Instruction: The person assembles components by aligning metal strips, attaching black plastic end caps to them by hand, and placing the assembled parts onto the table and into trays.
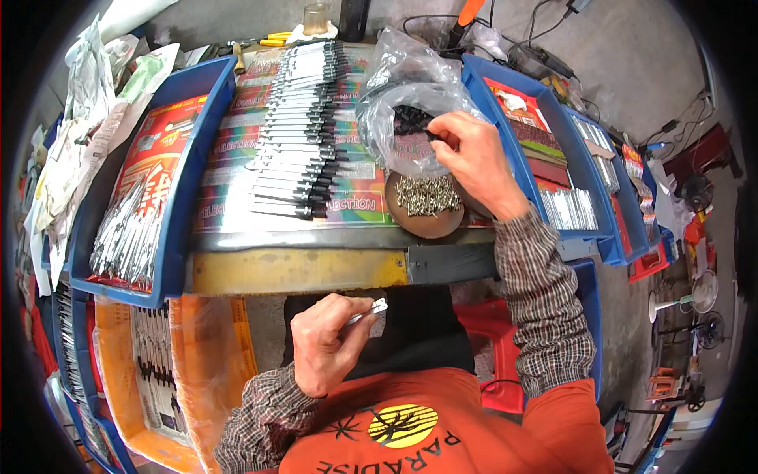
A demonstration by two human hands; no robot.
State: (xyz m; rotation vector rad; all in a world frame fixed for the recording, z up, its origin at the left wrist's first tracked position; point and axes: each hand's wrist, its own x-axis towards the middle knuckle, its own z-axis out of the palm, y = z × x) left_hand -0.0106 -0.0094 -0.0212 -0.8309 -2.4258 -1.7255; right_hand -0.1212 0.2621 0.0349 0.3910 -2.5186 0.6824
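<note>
My left hand [328, 344] sits low at about seven o'clock, fingers pressed together around a slim metal piece [365, 314]. Its long axis runs from the fist out toward two o'clock, and the small bright tip points at the yellow bench edge [300, 270]. My right hand [474, 158] is up at one o'clock, reaching into the mouth of a clear plastic bag [403, 103] of small black parts [410, 122], fingertips pinching at something dark there; what exactly they have caught I cannot tell.

Risks, as I judge them: the bag is limp, so a tug from the right hand could drag it over and spill the black parts onto the brown dish of little screws [426, 201] just below at six o'clock of the hand. The metal piece is held only near its back end, so it could twist or slide out. The row of black-handled tools [296, 134] lies at ten o'clock from the right hand, near enough for the sleeve to sweep it on the way back.
</note>
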